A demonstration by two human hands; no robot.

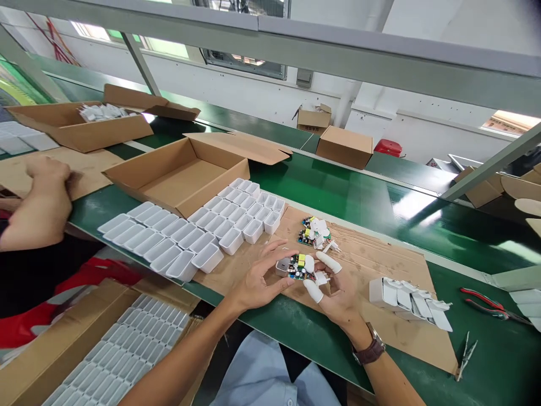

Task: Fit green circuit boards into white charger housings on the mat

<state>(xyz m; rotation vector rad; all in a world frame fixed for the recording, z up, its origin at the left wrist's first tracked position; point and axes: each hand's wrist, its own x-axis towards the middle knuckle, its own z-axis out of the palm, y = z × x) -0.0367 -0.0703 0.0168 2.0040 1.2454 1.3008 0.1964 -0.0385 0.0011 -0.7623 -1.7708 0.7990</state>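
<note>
Between my hands is a small circuit board with yellow and blue parts and a white plug piece at its right end. My right hand, with white finger cots on thumb and forefinger, pinches that right end. My left hand curls around a white plastic case at the board's left end; how far the board sits inside it I cannot tell. Just beyond lie more circuit boards with white plugs on the cardboard sheet. Rows of open white cases stand to the left of my hands.
An open cardboard box stands behind the cases. To the right are a white tray of white pieces, red-handled pliers and tweezers. A co-worker's arm is at left. More cases fill a box below the bench edge.
</note>
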